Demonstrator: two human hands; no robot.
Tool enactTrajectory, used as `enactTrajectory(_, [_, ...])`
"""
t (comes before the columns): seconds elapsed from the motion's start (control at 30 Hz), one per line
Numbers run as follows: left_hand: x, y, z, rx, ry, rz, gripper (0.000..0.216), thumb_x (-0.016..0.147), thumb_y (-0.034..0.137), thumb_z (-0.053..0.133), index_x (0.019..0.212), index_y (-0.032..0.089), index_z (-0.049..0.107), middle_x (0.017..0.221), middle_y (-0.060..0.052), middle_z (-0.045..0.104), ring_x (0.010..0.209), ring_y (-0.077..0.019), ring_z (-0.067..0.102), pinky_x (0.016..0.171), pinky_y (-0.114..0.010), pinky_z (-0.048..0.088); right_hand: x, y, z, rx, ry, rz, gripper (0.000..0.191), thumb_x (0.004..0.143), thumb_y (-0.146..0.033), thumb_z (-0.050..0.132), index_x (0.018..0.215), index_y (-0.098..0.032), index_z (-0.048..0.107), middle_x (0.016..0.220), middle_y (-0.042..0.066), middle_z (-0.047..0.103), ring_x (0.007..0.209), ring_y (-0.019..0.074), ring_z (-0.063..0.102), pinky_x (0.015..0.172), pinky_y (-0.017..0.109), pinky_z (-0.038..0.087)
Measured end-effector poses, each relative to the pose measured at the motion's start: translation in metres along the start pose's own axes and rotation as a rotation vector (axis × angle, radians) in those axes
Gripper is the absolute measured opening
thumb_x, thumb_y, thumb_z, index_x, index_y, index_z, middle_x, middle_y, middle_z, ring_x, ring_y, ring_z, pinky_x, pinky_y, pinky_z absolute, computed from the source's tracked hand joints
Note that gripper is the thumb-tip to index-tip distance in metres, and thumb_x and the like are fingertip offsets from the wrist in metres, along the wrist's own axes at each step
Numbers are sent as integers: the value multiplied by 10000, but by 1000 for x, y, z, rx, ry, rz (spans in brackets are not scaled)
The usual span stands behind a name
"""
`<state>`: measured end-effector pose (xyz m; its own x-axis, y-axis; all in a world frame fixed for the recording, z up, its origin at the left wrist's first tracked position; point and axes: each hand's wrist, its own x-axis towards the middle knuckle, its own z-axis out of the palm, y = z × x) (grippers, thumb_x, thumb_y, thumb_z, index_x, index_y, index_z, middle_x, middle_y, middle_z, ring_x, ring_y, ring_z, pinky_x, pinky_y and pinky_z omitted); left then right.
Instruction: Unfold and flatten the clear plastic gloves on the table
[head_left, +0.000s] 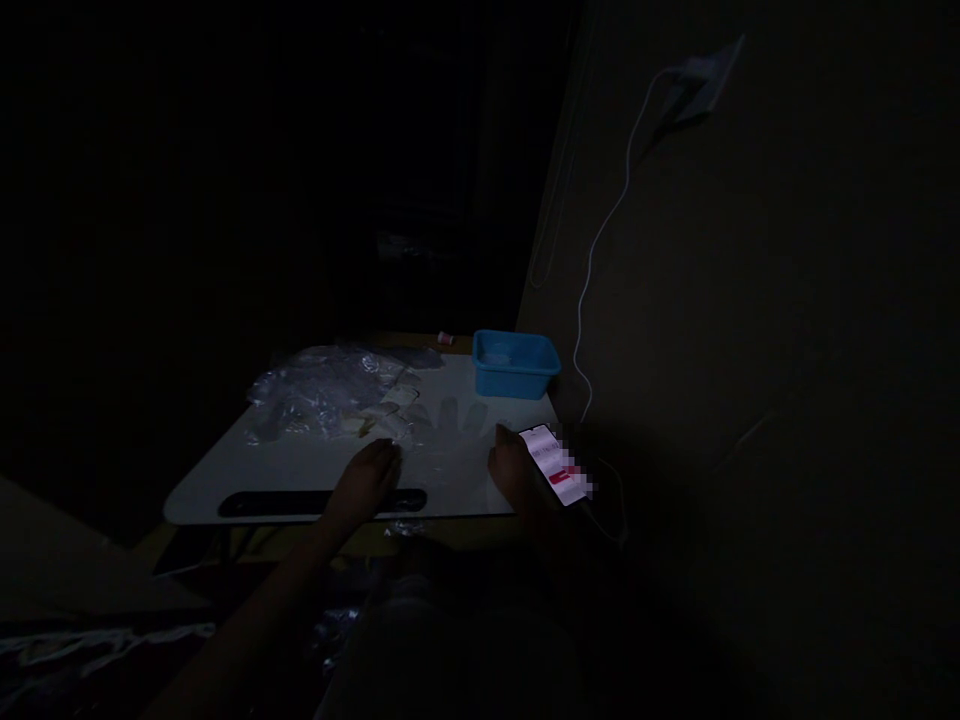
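Observation:
My left hand (pixel 367 476) is over the front part of a white folding table (pixel 300 468), fingers curled together. Clear plastic lies right beside its fingertips; whether they pinch any of it is too dark to see. Toward the table's right side, my right hand (pixel 511 465) is closed, and what it may hold is hidden. Just right of that hand and wrist a phone (pixel 551 462) glows, its screen facing up; I cannot make out a grip on it. A heap of clear plastic bags (pixel 322 385) covers the table's back left, with small pale pieces (pixel 397 400) at its near edge.
A blue plastic basket (pixel 514 380) stands at the table's back right corner. Behind the table is a small red-and-white item (pixel 446 339). A white cable (pixel 589 270) hangs from a wall socket (pixel 705 85) on the right. A dark slot (pixel 277 503) runs along the front edge.

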<state>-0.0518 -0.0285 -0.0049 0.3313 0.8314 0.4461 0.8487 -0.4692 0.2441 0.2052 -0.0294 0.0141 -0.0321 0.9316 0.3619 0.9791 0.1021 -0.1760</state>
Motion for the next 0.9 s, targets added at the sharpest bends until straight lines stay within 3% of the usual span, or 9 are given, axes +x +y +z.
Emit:
enactTrajectory(0.13, [0,3,-5,9,0,-26,388,837,322,287,1026,153,581,1125,-110,569,1069,-223,499,939,-387,407,0,2,3,9,26,7,462,743,-48,354,1186,5,472,1120,209,568,1019,250,520,875,368,392])
enactTrajectory(0.23, [-2,3,-9,-13,51,-51,380,841,326,285,1066,181,555,1136,-87,567,1108,-227,462,941,-405,396,-2,3,4,19,38,-69,462,747,-56,357,1192,-30,479,1128,185,570,1034,239,511,902,369,372])
enactTrajectory(0.43, [-4,5,-10,11,53,-73,394,848,385,296,931,150,602,968,-111,623,945,-228,541,866,-385,437,-4,0,-1,17,43,-102,409,773,-137,388,1154,-58,514,1095,155,589,1029,229,503,912,341,364])
enactTrajectory(0.6, [-3,7,-9,77,4,36,361,813,432,382,975,176,578,1075,-108,591,1040,-237,516,891,-386,425,-3,-2,-2,18,45,-40,455,800,-248,410,1192,-23,464,1150,198,547,1050,254,489,916,369,354])
enactTrajectory(0.9, [-5,11,-10,158,-33,-6,445,802,474,393,1082,150,516,1185,-132,525,1125,-258,459,924,-400,389,-3,-1,1,-19,38,-68,468,764,-200,425,1175,18,475,1155,216,541,1080,262,476,952,366,316])
